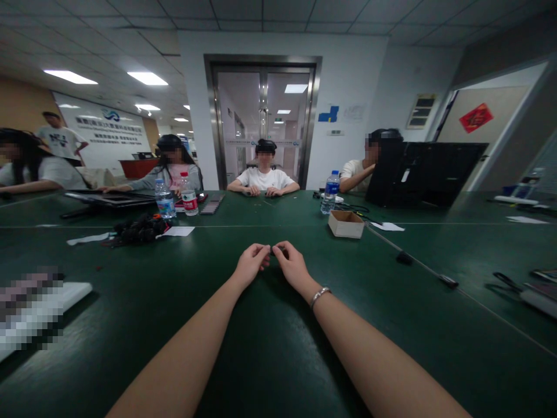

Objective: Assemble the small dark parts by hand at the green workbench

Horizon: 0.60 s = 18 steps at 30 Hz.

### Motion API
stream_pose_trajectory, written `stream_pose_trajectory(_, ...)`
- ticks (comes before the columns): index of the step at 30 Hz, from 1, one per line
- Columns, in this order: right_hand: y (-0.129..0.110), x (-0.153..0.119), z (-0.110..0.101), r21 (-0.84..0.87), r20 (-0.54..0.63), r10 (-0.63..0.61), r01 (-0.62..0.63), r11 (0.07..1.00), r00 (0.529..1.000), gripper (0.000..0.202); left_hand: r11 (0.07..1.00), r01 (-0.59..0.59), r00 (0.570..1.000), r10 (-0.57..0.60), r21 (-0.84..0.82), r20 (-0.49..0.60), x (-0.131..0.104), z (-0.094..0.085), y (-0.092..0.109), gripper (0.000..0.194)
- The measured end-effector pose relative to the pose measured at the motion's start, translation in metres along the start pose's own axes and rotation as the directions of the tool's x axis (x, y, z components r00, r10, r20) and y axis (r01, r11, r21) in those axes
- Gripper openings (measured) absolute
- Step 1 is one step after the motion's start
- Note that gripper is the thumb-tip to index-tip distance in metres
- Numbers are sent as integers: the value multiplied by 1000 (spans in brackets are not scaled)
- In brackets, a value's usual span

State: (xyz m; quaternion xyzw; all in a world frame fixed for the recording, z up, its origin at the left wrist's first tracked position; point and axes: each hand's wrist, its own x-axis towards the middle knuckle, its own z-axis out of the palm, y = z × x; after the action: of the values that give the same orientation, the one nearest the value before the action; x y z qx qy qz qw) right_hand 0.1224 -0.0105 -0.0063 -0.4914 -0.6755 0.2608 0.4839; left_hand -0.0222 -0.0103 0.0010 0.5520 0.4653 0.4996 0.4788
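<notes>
My left hand [253, 262] and my right hand [290, 261] meet just above the green table [261, 348], thumbs and fingertips pinched and facing each other. A tiny dark thing [272, 251] shows between the fingertips, too small to name. Which hand grips it more firmly I cannot tell. A silver bracelet [321, 296] circles my right wrist. Beyond my right hand, a small open cardboard box [346, 225] stands on the table.
Water bottles [165, 200] and a black cable bundle [141, 229] are at left. Another bottle [331, 193] stands behind the box. Black monitors [426, 174] are at right, a white device [47, 313] near left. Several people sit around the table, one person [263, 174] opposite me.
</notes>
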Motion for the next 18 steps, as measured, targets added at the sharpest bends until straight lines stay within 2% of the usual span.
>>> stream_pose_trajectory(6,-1,0,-1,7,3,3,-3,1000,1000,32,994,-108,993,108,5,41,-5,-1,4,23)
stream_pose_trajectory(13,-1,0,-2,15,11,-3,3,1000,1000,32,999,-50,998,51,-19,46,-4,-1,3,28)
stream_pose_trajectory(18,1,1,0,23,-5,-7,7,1000,1000,33,996,-84,995,84,-1,51,1,-2,-4,25)
